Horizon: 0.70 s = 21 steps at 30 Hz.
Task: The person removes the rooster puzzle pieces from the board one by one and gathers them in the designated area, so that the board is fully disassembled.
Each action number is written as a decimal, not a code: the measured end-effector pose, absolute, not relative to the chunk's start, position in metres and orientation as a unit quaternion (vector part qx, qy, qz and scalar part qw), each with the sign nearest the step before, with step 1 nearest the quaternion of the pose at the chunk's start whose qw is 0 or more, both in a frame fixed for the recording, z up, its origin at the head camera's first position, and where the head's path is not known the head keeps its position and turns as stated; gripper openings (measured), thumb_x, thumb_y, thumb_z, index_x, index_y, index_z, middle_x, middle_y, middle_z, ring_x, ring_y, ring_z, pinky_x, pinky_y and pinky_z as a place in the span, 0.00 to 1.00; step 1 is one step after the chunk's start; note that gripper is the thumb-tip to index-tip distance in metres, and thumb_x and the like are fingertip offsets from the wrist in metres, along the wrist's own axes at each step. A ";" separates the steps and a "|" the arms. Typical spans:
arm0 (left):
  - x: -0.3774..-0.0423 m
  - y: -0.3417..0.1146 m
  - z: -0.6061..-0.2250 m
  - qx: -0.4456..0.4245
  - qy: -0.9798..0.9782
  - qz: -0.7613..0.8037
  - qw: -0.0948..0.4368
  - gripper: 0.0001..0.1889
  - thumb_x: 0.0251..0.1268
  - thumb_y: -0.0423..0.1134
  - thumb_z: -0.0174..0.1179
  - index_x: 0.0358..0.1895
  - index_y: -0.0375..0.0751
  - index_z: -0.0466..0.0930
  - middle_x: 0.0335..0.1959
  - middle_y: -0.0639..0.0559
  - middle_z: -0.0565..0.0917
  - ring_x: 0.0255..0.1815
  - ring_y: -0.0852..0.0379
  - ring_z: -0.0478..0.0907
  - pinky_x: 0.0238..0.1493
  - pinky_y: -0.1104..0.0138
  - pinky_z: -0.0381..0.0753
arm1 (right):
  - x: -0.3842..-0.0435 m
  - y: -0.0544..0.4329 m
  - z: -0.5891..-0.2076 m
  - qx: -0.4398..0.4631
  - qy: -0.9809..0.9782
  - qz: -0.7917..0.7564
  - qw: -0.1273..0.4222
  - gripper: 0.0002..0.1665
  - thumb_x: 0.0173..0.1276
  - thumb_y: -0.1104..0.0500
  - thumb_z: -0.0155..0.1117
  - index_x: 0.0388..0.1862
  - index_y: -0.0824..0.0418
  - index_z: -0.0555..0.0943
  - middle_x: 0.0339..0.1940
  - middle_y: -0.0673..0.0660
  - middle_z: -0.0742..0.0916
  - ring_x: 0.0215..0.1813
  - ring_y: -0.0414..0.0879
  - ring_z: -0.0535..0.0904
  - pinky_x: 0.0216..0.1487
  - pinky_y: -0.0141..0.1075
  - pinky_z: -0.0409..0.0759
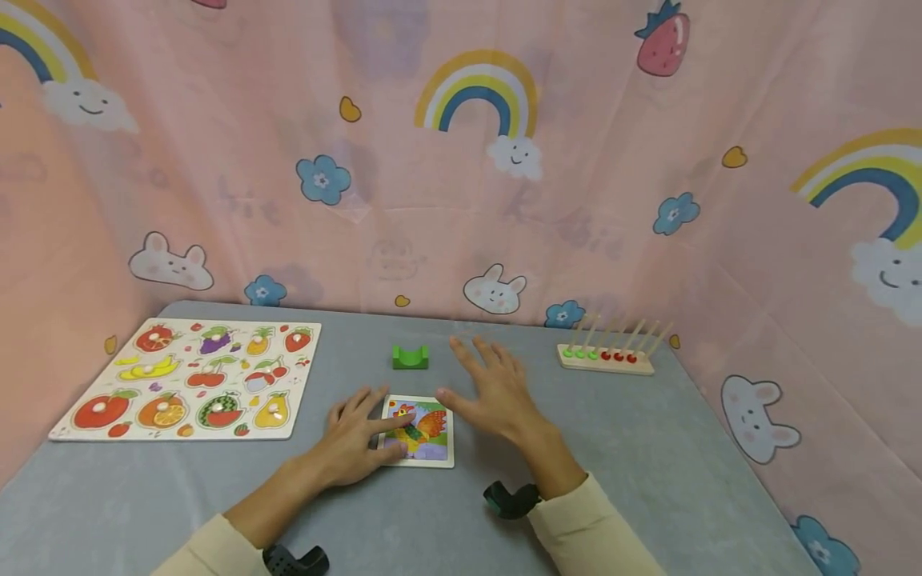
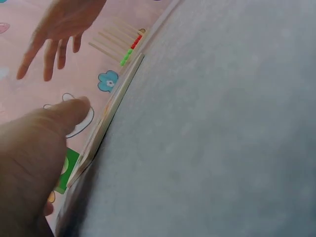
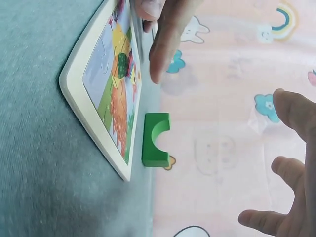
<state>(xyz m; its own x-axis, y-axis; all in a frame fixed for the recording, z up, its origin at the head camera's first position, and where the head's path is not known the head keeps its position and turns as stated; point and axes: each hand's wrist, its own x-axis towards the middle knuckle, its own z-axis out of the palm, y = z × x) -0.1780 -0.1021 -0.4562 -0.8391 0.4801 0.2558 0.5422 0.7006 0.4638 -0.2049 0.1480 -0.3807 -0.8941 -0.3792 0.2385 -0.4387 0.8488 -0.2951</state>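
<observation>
A small square picture puzzle with a pale frame and a colourful bird lies flat on the table. My left hand is at its left side, with the index finger and thumb reaching over the picture. Above the puzzle's right edge, my right hand is raised with fingers spread and nothing in it. Both hands also show in the right wrist view, where the left index finger points down close over the puzzle. Just beyond the puzzle stands a green block with a curved notch in its top.
On the left lies a large white board of fruit pictures. Back right, a wooden base carries a row of thin upright sticks with green and red beads. A pink printed curtain encloses the grey-covered table.
</observation>
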 end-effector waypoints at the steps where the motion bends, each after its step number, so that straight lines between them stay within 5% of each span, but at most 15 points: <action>1: -0.178 -0.102 -0.457 -0.277 -0.921 -0.269 0.057 0.24 0.62 0.56 0.62 0.61 0.59 0.79 0.72 0.37 0.59 0.72 0.31 0.48 0.59 0.35 0.46 | -0.205 0.147 -0.382 0.218 -0.956 0.176 0.083 0.47 0.65 0.29 0.51 0.78 0.45 0.56 0.75 0.62 0.62 0.73 0.66 0.51 0.64 0.67 0.45; 21: -0.177 -0.100 -0.462 -0.271 -0.931 -0.239 0.046 0.20 0.60 0.58 0.63 0.56 0.63 0.83 0.72 0.36 0.61 0.70 0.34 0.53 0.59 0.34 0.44 | -0.215 0.119 -0.396 0.255 -0.936 0.238 0.040 0.40 0.68 0.40 0.58 0.75 0.51 0.63 0.70 0.64 0.69 0.69 0.63 0.59 0.62 0.65 0.55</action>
